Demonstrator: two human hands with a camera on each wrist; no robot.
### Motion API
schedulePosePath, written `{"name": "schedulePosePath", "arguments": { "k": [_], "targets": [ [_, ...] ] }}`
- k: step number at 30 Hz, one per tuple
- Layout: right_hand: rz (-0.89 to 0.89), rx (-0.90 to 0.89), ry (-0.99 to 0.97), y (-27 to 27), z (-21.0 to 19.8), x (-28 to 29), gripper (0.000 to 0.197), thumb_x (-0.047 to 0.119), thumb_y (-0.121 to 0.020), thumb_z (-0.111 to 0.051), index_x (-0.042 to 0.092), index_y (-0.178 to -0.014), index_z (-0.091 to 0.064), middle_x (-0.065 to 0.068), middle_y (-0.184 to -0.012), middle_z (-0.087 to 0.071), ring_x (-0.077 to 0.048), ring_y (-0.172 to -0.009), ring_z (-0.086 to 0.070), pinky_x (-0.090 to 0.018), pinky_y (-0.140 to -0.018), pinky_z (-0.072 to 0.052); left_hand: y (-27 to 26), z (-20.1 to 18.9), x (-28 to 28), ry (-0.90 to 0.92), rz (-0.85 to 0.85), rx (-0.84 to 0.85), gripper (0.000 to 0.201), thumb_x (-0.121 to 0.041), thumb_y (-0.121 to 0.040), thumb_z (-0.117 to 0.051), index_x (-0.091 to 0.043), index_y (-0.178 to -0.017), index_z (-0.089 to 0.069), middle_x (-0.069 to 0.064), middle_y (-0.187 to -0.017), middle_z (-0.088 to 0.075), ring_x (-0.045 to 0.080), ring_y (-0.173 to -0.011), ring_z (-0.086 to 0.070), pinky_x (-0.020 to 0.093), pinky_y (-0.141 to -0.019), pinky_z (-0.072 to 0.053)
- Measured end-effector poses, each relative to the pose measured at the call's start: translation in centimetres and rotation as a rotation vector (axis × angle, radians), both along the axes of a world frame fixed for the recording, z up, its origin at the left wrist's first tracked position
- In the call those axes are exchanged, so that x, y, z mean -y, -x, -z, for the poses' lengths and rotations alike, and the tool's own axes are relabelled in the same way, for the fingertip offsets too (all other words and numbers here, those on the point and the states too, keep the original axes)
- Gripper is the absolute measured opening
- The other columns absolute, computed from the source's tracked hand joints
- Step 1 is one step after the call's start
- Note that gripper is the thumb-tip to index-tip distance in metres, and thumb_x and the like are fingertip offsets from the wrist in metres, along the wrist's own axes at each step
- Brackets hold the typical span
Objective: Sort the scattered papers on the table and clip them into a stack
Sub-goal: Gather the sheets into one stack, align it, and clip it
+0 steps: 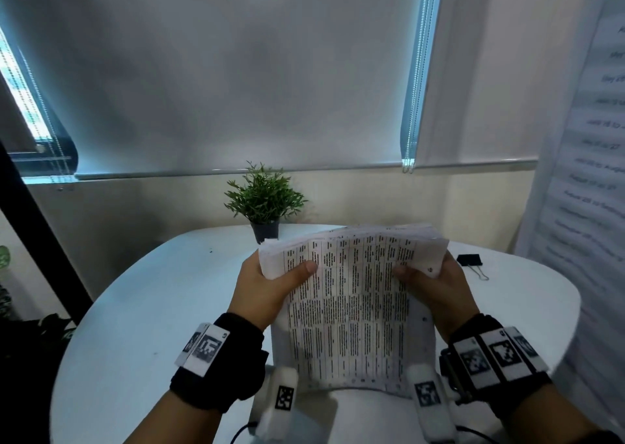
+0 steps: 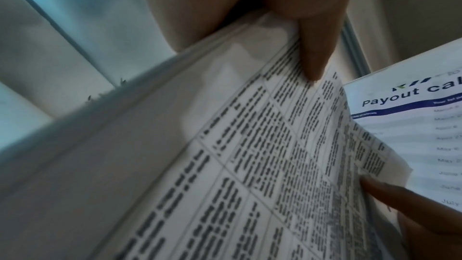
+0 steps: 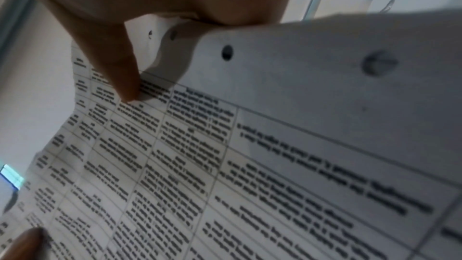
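Standing upright on table [image 1: 142, 308], papers [image 1: 351, 308] gripped by both hands.

Your papers [image 1: 351, 311] are thin, matt white paper with black print and punched holes, bent soft at the top. The table [image 1: 162, 308] looks smooth and a bit shiny. At 2 o'clock, the binder clip [image 1: 469, 261] is black with shiny wire handles.
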State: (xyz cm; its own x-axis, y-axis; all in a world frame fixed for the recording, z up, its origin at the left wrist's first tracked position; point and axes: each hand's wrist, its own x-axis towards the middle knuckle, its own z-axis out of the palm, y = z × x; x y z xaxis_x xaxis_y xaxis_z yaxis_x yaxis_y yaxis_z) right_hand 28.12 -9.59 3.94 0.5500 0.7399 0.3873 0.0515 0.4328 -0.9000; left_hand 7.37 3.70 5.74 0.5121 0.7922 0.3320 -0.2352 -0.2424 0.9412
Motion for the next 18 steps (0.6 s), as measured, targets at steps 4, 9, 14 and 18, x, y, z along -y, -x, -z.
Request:
{"name": "schedulePosePath", "arguments": {
  "k": [4,9,14,18],
  "targets": [
    [0.017,0.019,-0.013,-0.1,-0.6,-0.4,0.066,0.021,-0.064,-0.084,0.005,-0.119,-0.052,-0.009,-0.103,-0.071,-0.025,-0.095,-0.069,-0.033,-0.073,-0.056,0.3,-0.3,-0.9,-0.024,0.033,0.029,0.052,-0.014,-0.061,-0.088,-0.018,-0.103,-0.058,0.006,-0.093,-0.074,0.019,-0.082,-0.072,0.030,-0.067,-0.059],
    [-0.040,-0.026,0.064,0.0,0.7,-0.5,0.064,0.016,-0.063,-0.076,0.009,-0.121,-0.051,-0.014,-0.107,-0.069,-0.033,-0.100,-0.066,-0.042,-0.077,-0.056,0.2,1.6,-1.5,0.042,0.044,0.008,0.080,-0.026,-0.052,-0.091,-0.011,-0.120,-0.053,0.012,-0.108,-0.070,0.027,-0.098,-0.069,0.040,-0.078,-0.058],
    [-0.020,-0.023,0.015,0.4,-0.1,-0.6,0.054,0.009,-0.065,-0.069,0.009,-0.116,-0.055,-0.009,-0.101,-0.072,-0.028,-0.094,-0.068,-0.034,-0.070,-0.057,-0.3,1.0,-1.4,0.032,-0.005,0.048,0.076,-0.026,-0.053,-0.088,-0.004,-0.118,-0.055,0.014,-0.104,-0.072,0.030,-0.096,-0.070,0.041,-0.079,-0.059],
    [0.005,-0.001,-0.004,-0.2,-0.6,-0.6,0.061,0.010,-0.065,-0.081,0.010,-0.118,-0.052,-0.002,-0.098,-0.072,-0.020,-0.092,-0.069,-0.032,-0.071,-0.056,-0.1,0.7,-1.8,0.031,0.040,0.063,0.082,-0.022,-0.051,-0.088,-0.015,-0.122,-0.047,0.015,-0.114,-0.065,0.030,-0.101,-0.067,0.048,-0.083,-0.057]
  ]
}}
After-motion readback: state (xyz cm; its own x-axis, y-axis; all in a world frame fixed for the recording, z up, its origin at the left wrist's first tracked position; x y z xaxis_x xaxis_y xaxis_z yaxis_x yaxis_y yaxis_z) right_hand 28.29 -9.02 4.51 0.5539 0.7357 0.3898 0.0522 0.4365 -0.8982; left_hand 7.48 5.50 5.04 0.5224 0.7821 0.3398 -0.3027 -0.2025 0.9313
